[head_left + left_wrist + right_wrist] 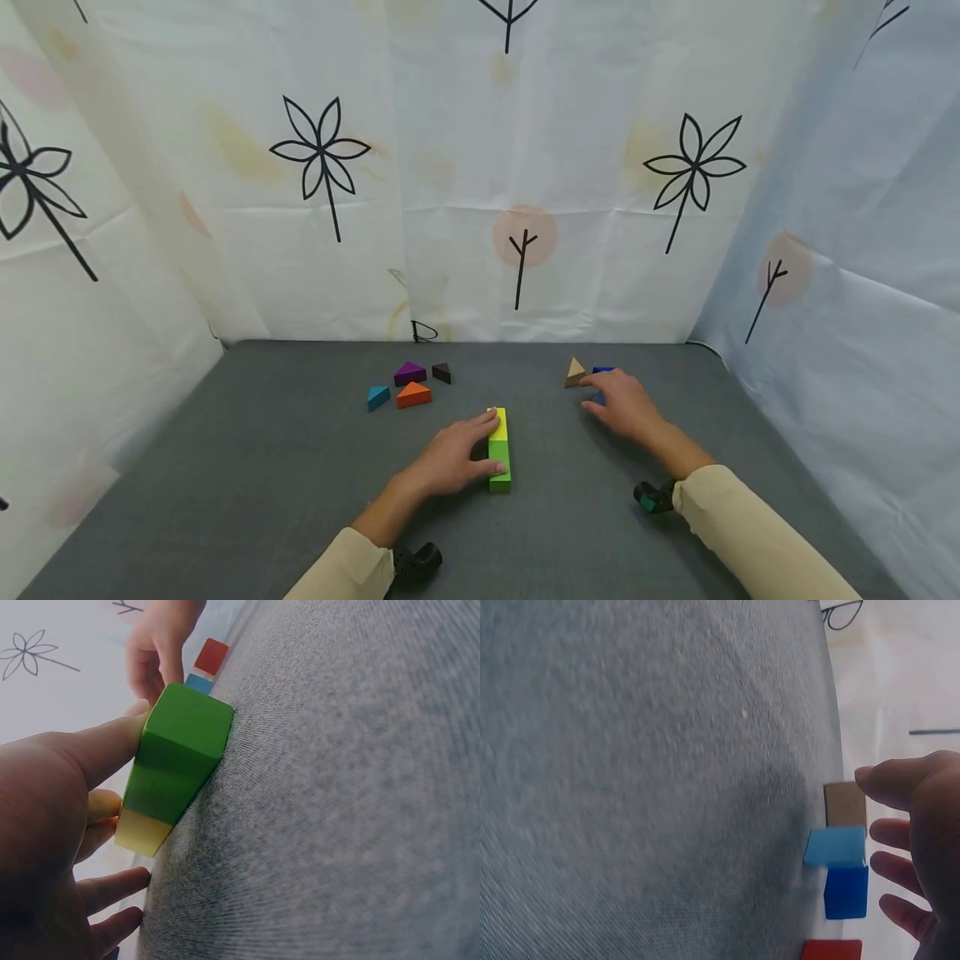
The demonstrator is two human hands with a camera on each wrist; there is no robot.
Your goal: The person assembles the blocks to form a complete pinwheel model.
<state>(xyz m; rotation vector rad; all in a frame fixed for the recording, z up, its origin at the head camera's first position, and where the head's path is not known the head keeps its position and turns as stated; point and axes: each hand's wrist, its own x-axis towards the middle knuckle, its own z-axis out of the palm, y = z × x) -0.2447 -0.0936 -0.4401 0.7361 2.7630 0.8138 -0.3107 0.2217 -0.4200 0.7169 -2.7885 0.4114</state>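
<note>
Green block (498,457): one, mid-way across the grey table (262,500), end to end with one yellow block (500,427).
Left hand (453,454): loosely spread, thumb on green, finger on yellow, seemingly steadying the pair in line.
Right hand (624,406): fingers parted, grasping nothing visible, perhaps kept low for easy reach.
Beside right hand: four, namely tan block (574,375), light blue block (835,847), dark blue block (846,894), red block (832,950).
Far left: four, namely purple block (409,374), brown block (442,372), orange block (413,396), teal block (378,399), apparently set apart for working room.

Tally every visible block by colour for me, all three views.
Blue: 3
Yellow: 1
Green: 1
Tan: 1
Purple: 1
Orange: 1
Dark brown: 1
Red, wrist views only: 1
Total: 10 visible; more could be hidden
</note>
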